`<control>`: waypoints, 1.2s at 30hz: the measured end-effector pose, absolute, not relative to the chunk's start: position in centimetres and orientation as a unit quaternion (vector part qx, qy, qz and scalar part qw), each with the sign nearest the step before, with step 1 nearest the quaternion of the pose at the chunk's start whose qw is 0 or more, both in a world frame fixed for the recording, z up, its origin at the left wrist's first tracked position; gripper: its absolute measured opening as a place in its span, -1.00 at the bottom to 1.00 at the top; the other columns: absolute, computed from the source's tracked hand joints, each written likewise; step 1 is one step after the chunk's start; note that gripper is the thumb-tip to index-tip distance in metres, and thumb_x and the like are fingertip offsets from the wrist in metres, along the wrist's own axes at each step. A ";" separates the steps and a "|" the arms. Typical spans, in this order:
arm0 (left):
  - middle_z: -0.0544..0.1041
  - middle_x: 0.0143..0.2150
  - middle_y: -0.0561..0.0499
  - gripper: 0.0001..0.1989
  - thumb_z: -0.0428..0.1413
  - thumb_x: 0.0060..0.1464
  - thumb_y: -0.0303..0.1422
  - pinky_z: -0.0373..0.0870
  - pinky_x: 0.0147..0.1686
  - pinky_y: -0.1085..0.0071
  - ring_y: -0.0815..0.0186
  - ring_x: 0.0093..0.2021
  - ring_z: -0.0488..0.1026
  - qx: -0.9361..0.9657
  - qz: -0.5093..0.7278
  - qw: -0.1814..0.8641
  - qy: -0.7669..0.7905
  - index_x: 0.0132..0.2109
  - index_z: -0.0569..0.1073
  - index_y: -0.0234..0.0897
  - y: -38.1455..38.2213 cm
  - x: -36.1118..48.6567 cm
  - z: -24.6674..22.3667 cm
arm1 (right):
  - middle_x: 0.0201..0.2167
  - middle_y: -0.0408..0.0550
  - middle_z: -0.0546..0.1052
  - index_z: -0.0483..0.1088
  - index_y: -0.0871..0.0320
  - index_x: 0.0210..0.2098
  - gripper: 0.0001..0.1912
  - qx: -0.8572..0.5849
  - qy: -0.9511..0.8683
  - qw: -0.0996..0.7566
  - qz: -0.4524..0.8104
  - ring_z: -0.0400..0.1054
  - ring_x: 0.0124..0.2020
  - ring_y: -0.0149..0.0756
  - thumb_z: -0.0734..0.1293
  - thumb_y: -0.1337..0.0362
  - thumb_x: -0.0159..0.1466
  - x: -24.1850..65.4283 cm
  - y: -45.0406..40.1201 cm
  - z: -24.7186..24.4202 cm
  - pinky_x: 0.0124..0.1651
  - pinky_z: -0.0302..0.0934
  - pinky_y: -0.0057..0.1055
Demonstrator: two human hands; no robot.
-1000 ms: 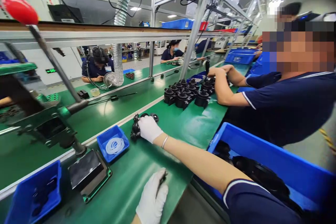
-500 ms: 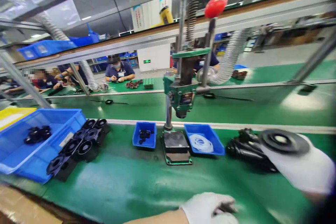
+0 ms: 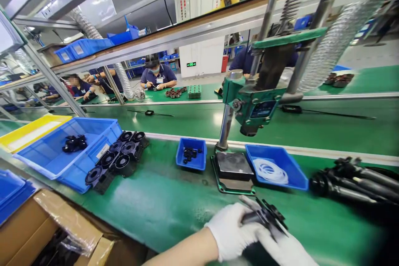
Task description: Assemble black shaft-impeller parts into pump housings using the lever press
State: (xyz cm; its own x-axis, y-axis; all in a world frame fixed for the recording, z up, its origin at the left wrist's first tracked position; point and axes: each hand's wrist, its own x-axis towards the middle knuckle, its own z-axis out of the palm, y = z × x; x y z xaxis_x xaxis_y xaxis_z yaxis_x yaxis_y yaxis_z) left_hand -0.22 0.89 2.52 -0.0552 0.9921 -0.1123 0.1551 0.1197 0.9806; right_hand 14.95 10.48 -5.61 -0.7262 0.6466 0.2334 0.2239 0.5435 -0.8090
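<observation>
Both hands wear white gloves and meet low in front of the press. My left hand (image 3: 229,226) is closed on a black plastic part (image 3: 269,216) with a narrow, uneven outline; its exact kind is blurred. My right hand (image 3: 282,245) grips the same part from the right, its fingers partly hidden. Just beyond them is the green hand press (image 3: 254,99) with its flat metal base block (image 3: 233,165). Beside the base, a blue bin (image 3: 297,170) holds white rings (image 3: 269,171). Left of it, a smaller blue bin (image 3: 177,156) contains small black pieces (image 3: 190,154).
Black housings (image 3: 121,164) stand in rows by a large blue crate (image 3: 67,166). Long black parts (image 3: 349,183) lie piled at the right. An open cardboard box (image 3: 67,224) sits below the bench edge. Across the bench, a person (image 3: 158,77) works.
My right hand has left the pile at the right and come in to meet my left hand at the black part. The view has shifted, so the bench appears further right.
</observation>
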 end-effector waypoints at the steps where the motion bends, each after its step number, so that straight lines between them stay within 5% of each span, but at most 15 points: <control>1: 0.58 -0.17 -0.10 -0.52 0.16 0.06 -0.05 0.44 -0.14 0.21 0.12 -0.19 0.50 0.496 0.420 0.470 0.597 -0.03 0.50 -0.36 0.6 -0.7 2.5 | 0.01 0.15 0.54 0.40 0.07 0.14 -0.49 -0.255 -0.848 0.236 0.401 0.42 0.06 0.06 0.21 0.05 0.27 14.9 10.0 -5.0 0.15 0.32 -0.05; 6: 0.57 -0.15 -0.04 -0.62 0.13 0.09 -0.12 0.40 -0.10 0.31 0.19 -0.15 0.47 0.498 0.383 0.441 0.641 -0.07 0.47 -0.33 -1.1 -2.6 2.4 | 0.09 0.11 0.48 0.39 0.08 0.13 -0.53 -0.262 -0.838 0.128 0.461 0.35 0.13 0.02 0.26 0.22 0.23 15.3 8.4 -0.5 0.27 0.15 0.02; 15: 0.55 -0.05 -0.03 -0.71 0.02 0.19 -0.21 0.33 -0.04 0.30 0.17 -0.05 0.46 0.574 0.266 0.368 0.682 0.00 0.40 -0.21 -1.2 -4.6 3.2 | 0.26 0.11 0.30 0.15 0.13 0.26 -0.40 -0.188 -0.664 0.294 0.661 0.20 0.26 -0.11 0.29 0.24 0.25 16.1 8.9 0.6 0.34 0.04 0.01; 28: 0.55 -0.07 -0.04 -0.70 0.02 0.19 -0.18 0.35 -0.07 0.30 0.15 -0.06 0.47 0.579 0.251 0.378 0.678 -0.01 0.41 -0.22 -0.8 -4.1 3.0 | 0.17 0.10 0.37 0.15 0.12 0.24 -0.43 -0.253 -0.756 0.245 0.552 0.31 0.15 -0.11 0.24 0.33 0.23 16.0 8.6 1.3 0.26 0.15 -0.04; 36: 0.52 -0.23 0.06 -0.68 0.00 0.21 -0.10 0.32 -0.18 0.42 0.25 -0.22 0.42 0.599 0.250 0.466 0.601 -0.11 0.43 -0.24 -1.0 -4.8 3.4 | -0.21 -0.09 0.34 0.22 0.08 -0.17 -0.57 -0.197 -0.844 0.275 0.416 0.28 -0.25 -0.29 0.25 0.50 -0.03 15.4 8.0 3.4 -0.17 0.30 -0.34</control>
